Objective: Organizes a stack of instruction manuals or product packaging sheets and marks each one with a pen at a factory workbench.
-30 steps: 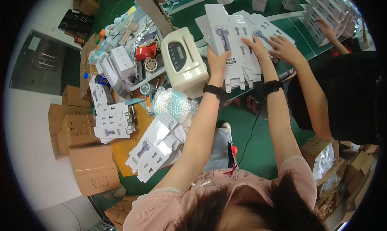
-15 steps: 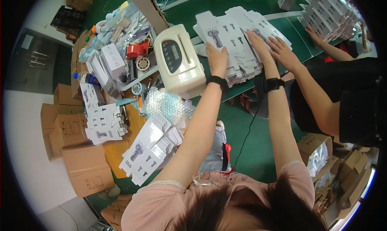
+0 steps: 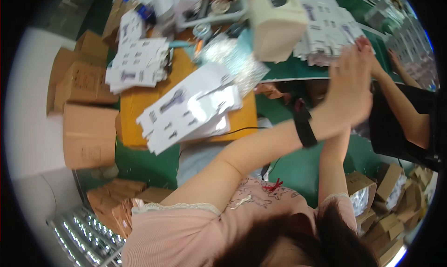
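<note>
My left hand point(image 3: 349, 87) is raised flat with its fingers stretched out, a black band on its wrist. It lies at the near edge of a spread of white flat cartons point(image 3: 326, 27) printed with a purple tool, on the green table point(image 3: 288, 71). My right hand point(image 3: 364, 43) is almost wholly hidden behind the left one; only its fingertips show, touching the same cartons. Nothing is visibly gripped in my left hand. A cream desktop machine point(image 3: 274, 20) stands just left of the cartons.
A slumped pile of the same white cartons point(image 3: 186, 108) lies on an orange board, with another pile point(image 3: 137, 64) behind it. Bubble wrap point(image 3: 233, 57) lies next to the machine. Brown cardboard boxes point(image 3: 88, 132) stand at the left. Another person's arm point(image 3: 400, 94) reaches in from the right.
The view has swung left and down, so the cartons under my hands now sit at the upper right. My hands have come together, the left one covering the right.
</note>
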A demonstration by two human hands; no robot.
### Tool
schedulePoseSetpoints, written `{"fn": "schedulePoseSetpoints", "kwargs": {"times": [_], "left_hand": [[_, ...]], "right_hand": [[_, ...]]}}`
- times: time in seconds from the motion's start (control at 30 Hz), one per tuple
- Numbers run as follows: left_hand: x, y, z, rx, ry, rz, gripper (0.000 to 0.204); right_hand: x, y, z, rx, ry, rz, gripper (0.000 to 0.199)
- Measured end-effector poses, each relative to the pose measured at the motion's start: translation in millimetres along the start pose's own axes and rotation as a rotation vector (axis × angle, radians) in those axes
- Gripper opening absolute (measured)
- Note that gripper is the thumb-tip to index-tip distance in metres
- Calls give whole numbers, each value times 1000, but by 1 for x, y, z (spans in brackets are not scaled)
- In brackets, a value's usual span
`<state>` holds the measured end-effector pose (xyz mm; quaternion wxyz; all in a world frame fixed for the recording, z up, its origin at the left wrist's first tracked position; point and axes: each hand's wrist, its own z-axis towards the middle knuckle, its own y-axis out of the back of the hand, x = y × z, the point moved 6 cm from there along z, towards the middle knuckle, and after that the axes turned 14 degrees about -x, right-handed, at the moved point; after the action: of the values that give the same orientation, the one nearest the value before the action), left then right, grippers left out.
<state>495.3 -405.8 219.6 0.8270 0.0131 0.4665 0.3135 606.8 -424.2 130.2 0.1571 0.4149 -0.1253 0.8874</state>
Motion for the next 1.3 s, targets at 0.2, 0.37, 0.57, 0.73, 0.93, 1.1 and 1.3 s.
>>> {"fn": "schedulePoseSetpoints", "kwargs": {"times": [0.2, 0.37, 0.57, 0.73, 0.93, 1.1, 1.3], "left_hand": [[-62, 76, -117, -134, -158, -493, 62], [-12, 179, -169, -16, -59, -374, 55], [111, 360, -184, -209, 137, 316, 48], [201, 437, -126, 24, 251, 575, 59], [288, 405, -112, 619, 847, 228, 70], [282, 372, -128, 991, 848, -82, 72], [257, 369, -156, 1011, 963, -183, 73]], "right_hand": [[86, 42, -47, -253, -49, 465, 23], [97, 30, -156, 65, -214, 360, 23], [89, 38, -289, 312, -768, 251, 20], [115, 6, -342, 581, -1127, 310, 19], [128, 2, -366, 547, -1676, 442, 27], [121, 15, -394, 452, -1884, 530, 35], [140, 5, -417, 365, -1791, 698, 38]]}}
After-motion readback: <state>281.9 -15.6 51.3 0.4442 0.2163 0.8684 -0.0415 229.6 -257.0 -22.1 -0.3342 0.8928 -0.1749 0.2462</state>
